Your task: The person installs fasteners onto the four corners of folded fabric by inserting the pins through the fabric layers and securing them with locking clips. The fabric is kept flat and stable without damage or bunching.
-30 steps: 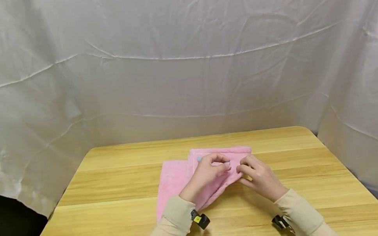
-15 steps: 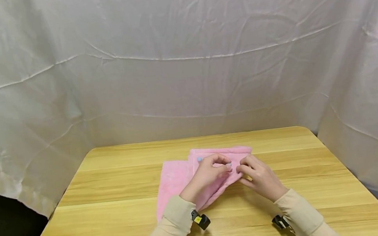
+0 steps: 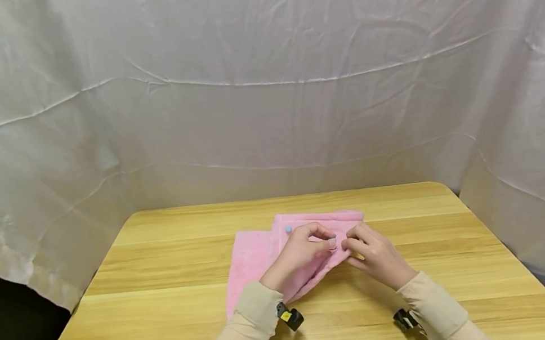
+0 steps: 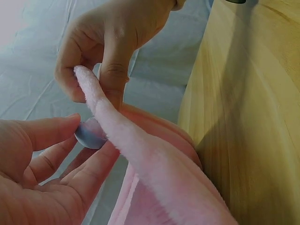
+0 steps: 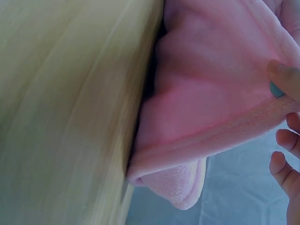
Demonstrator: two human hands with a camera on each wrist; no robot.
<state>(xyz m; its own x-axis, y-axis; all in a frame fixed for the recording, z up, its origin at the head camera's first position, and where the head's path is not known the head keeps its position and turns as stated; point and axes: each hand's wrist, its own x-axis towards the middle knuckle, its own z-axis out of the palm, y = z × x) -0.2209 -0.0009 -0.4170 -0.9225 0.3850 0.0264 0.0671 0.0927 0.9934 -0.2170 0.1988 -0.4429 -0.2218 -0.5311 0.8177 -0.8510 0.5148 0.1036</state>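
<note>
A pink fleece cloth [image 3: 252,254] lies folded on the table, its near right part lifted between both hands. My left hand [image 3: 302,248] pinches a round blue button [image 4: 91,133] between thumb and fingers, close against the raised fleece edge. Just right of it, my right hand [image 3: 375,254] grips that edge, fingers curled, as the left wrist view shows. A second blue button [image 3: 288,228] sits on the cloth above the left hand. In the right wrist view, a fingertip covers part of a blue-green disc [image 5: 276,89] at the cloth's inner edge.
The wood-grain table [image 3: 161,263] extends around the cloth on every side. Pale grey curtains [image 3: 267,125] hang behind it and at both sides. Each wrist wears a small black camera, such as the left one's camera [image 3: 290,316].
The left thumb and fingers have shifted slightly to the right, and more of the blue button shows at their tips. The right hand keeps its grip almost unmoved.
</note>
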